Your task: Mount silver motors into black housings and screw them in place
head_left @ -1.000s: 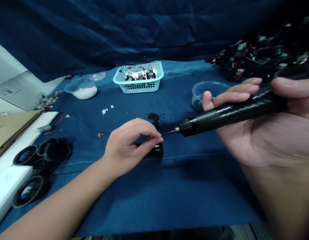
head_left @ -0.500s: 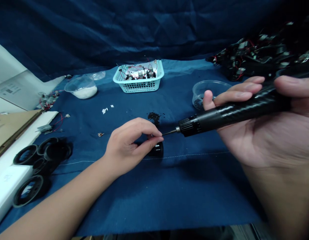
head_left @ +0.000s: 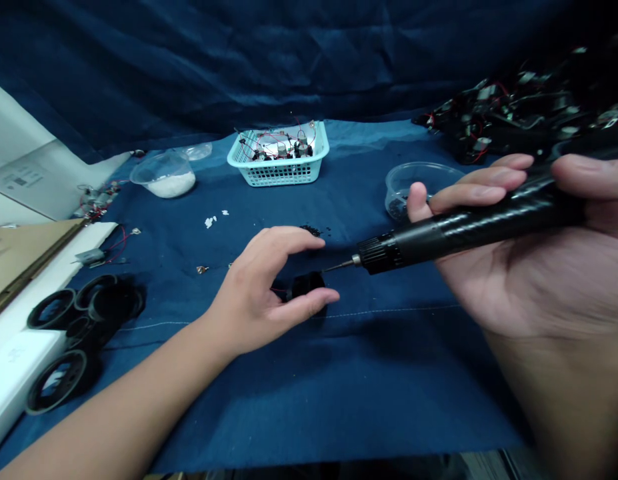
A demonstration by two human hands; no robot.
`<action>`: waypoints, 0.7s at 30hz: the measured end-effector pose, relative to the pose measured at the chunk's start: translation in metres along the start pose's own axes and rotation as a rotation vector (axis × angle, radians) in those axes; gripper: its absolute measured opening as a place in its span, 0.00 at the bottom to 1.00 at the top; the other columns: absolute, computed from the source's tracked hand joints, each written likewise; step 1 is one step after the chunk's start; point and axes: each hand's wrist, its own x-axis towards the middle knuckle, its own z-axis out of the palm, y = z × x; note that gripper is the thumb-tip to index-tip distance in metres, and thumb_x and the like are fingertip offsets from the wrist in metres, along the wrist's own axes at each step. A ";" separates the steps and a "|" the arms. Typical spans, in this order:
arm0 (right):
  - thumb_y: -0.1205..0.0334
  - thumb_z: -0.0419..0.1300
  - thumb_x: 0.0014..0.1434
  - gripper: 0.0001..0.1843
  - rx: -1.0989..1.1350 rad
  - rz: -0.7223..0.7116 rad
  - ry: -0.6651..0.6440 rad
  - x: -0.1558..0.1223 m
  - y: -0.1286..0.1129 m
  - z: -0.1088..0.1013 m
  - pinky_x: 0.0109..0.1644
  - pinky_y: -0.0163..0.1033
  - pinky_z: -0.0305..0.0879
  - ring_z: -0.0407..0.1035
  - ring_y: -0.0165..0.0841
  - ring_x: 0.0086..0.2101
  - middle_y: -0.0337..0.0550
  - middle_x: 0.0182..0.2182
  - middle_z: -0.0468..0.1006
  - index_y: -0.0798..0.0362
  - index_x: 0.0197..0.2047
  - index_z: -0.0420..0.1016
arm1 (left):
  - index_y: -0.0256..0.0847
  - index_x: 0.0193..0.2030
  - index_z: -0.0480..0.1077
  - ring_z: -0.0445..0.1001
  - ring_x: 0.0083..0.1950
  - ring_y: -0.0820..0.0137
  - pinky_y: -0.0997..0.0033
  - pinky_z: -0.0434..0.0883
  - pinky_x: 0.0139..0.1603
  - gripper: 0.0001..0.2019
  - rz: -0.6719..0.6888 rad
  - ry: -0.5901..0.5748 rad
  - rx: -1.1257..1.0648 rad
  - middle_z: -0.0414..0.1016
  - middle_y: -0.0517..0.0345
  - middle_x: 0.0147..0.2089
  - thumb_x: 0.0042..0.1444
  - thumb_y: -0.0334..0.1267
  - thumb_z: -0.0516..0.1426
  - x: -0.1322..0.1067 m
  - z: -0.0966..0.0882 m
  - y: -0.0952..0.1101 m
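Observation:
In my right hand (head_left: pixel 533 253) lies a black electric screwdriver (head_left: pixel 453 233), its thin bit pointing left; the thumb and fingers rest around its body. A tiny dark piece, perhaps a screw, seems to sit at the bit's tip. My left hand (head_left: pixel 269 287) is just left of the tip, thumb and fingers spread apart. Between them and below sits a small black part (head_left: pixel 307 285) on the blue cloth, partly hidden by the thumb. Behind the left fingers a little pile of black screws (head_left: pixel 313 230) shows in part.
At the back stands a light-blue basket (head_left: pixel 281 175) of wired motors. A clear tub (head_left: pixel 171 183) holds white material; another clear tub (head_left: pixel 423 175) is behind the screwdriver. Black rings (head_left: pixel 56 383) lie at left, beside a wired motor (head_left: pixel 91 256). Wired black parts (head_left: pixel 519 113) are heaped far right.
My left thumb and fingers have parted from their pinch at the bit's tip, uncovering the black part below. The screwdriver has hardly moved.

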 end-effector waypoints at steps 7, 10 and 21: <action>0.61 0.58 0.64 0.07 -0.035 -0.036 0.017 -0.005 -0.001 0.006 0.64 0.59 0.77 0.75 0.27 0.32 0.35 0.31 0.76 0.56 0.36 0.73 | 0.42 0.58 0.72 0.75 0.58 0.45 0.40 0.74 0.57 0.39 -0.211 -0.402 0.250 0.77 0.43 0.61 0.52 0.72 0.68 -0.006 0.009 -0.005; 0.61 0.56 0.65 0.10 -0.110 -0.071 -0.050 -0.004 0.001 0.003 0.62 0.59 0.79 0.74 0.28 0.33 0.37 0.30 0.75 0.56 0.35 0.74 | 0.43 0.54 0.73 0.77 0.54 0.48 0.44 0.74 0.53 0.31 -0.224 -0.441 0.279 0.80 0.47 0.54 0.55 0.63 0.70 -0.006 0.013 -0.005; 0.62 0.66 0.59 0.04 -0.200 -0.069 -0.274 -0.011 0.004 -0.004 0.61 0.56 0.82 0.74 0.30 0.33 0.36 0.30 0.75 0.53 0.36 0.79 | 0.47 0.56 0.63 0.81 0.41 0.65 0.67 0.74 0.40 0.23 -0.302 -0.271 0.017 0.81 0.59 0.45 0.60 0.44 0.69 -0.007 0.012 0.003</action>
